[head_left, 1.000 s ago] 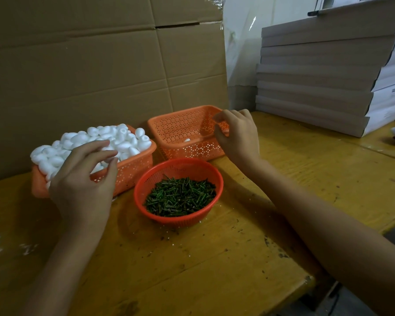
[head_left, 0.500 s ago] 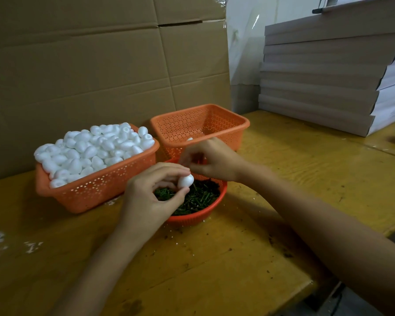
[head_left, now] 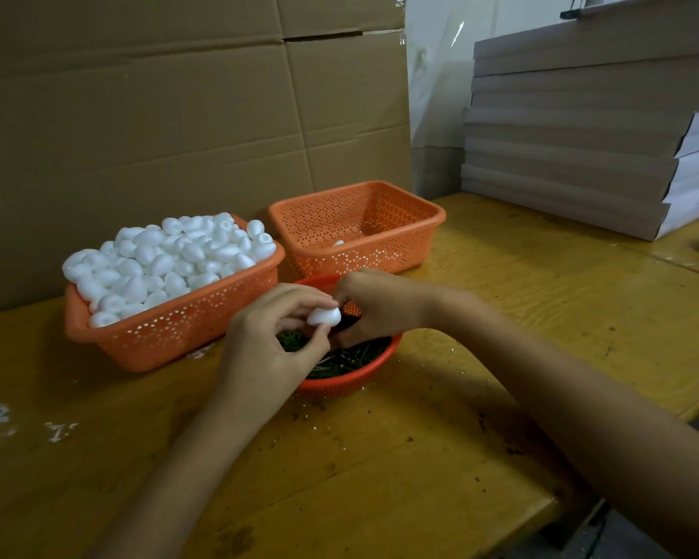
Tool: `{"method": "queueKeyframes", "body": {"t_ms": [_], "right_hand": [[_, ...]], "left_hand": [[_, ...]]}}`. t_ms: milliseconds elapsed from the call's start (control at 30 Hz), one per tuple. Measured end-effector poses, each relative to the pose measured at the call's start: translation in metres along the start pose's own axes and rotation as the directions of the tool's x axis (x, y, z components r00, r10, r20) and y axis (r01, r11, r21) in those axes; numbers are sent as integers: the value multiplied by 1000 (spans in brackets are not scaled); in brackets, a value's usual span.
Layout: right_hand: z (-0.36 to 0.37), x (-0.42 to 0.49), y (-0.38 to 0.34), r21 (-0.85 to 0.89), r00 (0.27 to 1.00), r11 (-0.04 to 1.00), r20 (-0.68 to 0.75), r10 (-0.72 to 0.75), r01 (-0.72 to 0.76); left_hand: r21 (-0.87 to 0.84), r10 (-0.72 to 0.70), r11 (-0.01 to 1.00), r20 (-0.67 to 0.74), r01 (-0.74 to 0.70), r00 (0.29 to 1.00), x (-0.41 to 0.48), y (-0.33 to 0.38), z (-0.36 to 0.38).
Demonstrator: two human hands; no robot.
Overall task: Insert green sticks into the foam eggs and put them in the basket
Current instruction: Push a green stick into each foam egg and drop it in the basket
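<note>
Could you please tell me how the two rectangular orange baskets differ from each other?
The left basket is heaped above its rim with white foam eggs; the right basket looks nearly empty, one egg showing. The left basket sits nearer the person, the right basket farther back. Both are orange, perforated and rectangular.

White foam egg (head_left: 323,316) just above loose green sticks (head_left: 348,359)

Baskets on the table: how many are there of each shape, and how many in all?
Rectangular orange baskets: 2, the full basket of foam eggs and the nearly empty basket
Round red basket of green sticks: 1
Total: 3
</note>
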State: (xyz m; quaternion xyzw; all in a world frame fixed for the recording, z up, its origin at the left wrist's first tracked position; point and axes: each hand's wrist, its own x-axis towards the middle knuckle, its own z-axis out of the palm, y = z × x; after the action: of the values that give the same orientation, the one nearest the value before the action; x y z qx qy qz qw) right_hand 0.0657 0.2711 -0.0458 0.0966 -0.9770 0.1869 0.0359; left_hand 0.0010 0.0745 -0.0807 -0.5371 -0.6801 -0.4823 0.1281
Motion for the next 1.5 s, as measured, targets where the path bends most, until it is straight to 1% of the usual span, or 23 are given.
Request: {"method": "queueKeyframes", "body": {"t_ms": [100, 200, 300, 400, 533, 633, 767, 1000, 1200, 1333, 1500], "right_hand": [[3, 0, 1, 9, 1000, 1000, -9, 13, -13], [4, 0, 3, 9, 998, 1000, -57, -18, 18], [2, 0, -1, -3, 988, 999, -150, -41, 41], [0, 0, -2, -11, 977, 998, -204, -63, 62], [0, 1, -1, 11, 959, 997, -277, -66, 71], [1, 2, 1, 38, 945, 994, -315, -86, 103], [1, 3, 3, 68, 940, 990, -327, -97, 126], [-1, 1, 2, 151, 925, 974, -366, -101, 166], [2, 2, 5, 225, 915, 963, -400, -47, 148], [1, 3, 8, 218, 914, 964, -401, -52, 150], [-1, 3, 7, 148, 922, 977, -377, -86, 152]], "left_hand": [[-7, -2, 1000, -7, 2, 1000, 0, 0, 0], [-41, -15, 999, -33, 13, 999, -1, -2, 0], [-121, -81, 990, -50, 75, 995, 0, -3, 0], [-203, -156, 969, -72, 138, 985, 0, -4, -1], [-271, -205, 947, -92, 174, 974, 1, -4, -2], [-332, -250, 921, -105, 203, 962, 2, -4, -2], [-413, -304, 882, -134, 226, 943, 3, -3, -2], [-393, -298, 892, -138, 224, 945, 3, 0, -1], [-398, -321, 886, -152, 239, 935, 2, 2, -2], [-387, -325, 890, -164, 242, 931, 2, 3, -2], [-362, -330, 897, -164, 254, 930, 3, 0, -2]]}}
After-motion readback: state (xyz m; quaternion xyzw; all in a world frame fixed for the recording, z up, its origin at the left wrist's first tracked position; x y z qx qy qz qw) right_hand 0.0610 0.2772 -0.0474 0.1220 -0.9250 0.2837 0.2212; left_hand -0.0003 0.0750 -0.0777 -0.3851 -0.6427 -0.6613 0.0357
